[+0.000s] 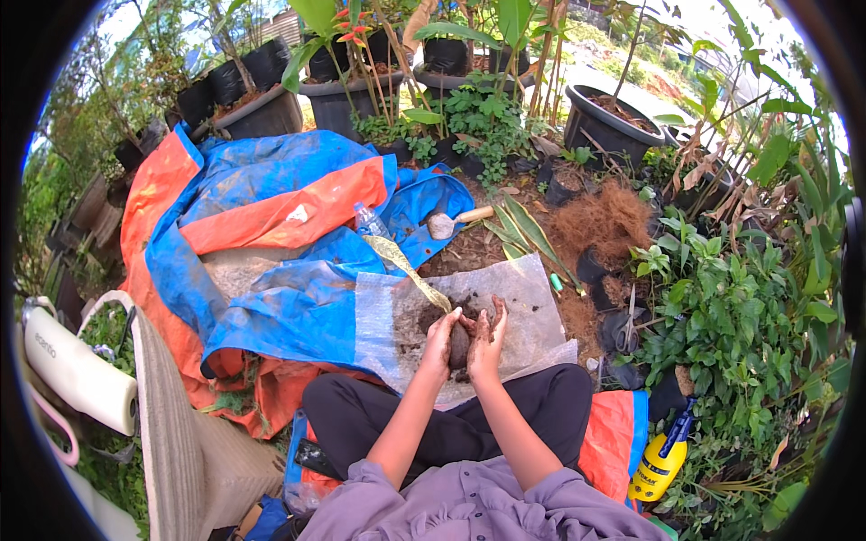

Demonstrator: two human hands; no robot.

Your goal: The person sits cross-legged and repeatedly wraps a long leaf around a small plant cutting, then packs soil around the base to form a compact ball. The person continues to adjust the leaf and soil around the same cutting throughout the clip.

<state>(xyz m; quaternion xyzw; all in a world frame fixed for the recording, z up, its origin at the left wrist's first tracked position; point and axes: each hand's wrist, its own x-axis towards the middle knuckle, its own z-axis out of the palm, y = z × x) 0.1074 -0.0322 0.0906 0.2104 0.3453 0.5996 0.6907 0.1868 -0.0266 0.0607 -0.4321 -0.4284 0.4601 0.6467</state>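
My left hand and my right hand cup a dark ball of soil between them, over a sheet of bubble wrap. A long variegated leaf rises from the soil ball and leans to the upper left. Dark soil sticks to my fingers, most plainly on the right hand, whose fingers point up and are partly spread. Loose dark soil lies on the wrap around and beneath the hands. The base of the leaf is hidden by the fingers.
A crumpled blue and orange tarp bears pale grit, a plastic bottle and a trowel. Cut leaves, brown fibre and scissors lie to the right, a yellow spray bottle lower right. Potted plants stand behind.
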